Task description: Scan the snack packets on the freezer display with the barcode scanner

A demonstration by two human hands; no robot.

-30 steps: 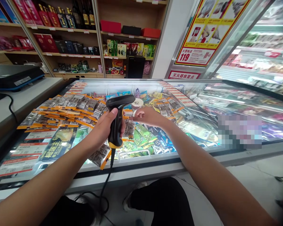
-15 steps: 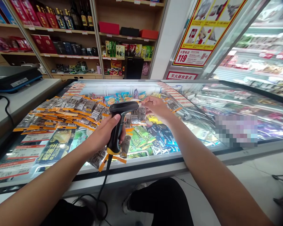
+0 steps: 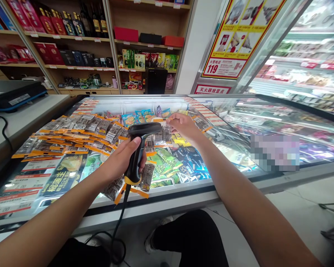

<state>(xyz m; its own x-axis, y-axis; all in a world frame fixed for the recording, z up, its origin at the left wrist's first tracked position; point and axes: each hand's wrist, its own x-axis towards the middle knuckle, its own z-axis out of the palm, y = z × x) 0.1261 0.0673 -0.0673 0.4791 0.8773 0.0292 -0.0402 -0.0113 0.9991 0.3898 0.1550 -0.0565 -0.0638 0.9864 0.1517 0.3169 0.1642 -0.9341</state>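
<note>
Above the freezer (image 3: 195,202) and the pile (image 3: 75,135), the scanner (image 3: 134,159) is best held steady, with the packet (image 3: 167,135) tilted until its print squarely faces the scanner's nose. The scanner's handle is wrapped by the left grip (image 3: 124,155), its fingers closed. By the right grip (image 3: 185,128), nearly closed, the packet's orange edge is apparently pinched; the packet hangs below and left of the fingertips, just beside the nose.

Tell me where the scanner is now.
In the head view, the scanner is left of centre, in the left hand above the freezer; the right hand is to its right.
</note>
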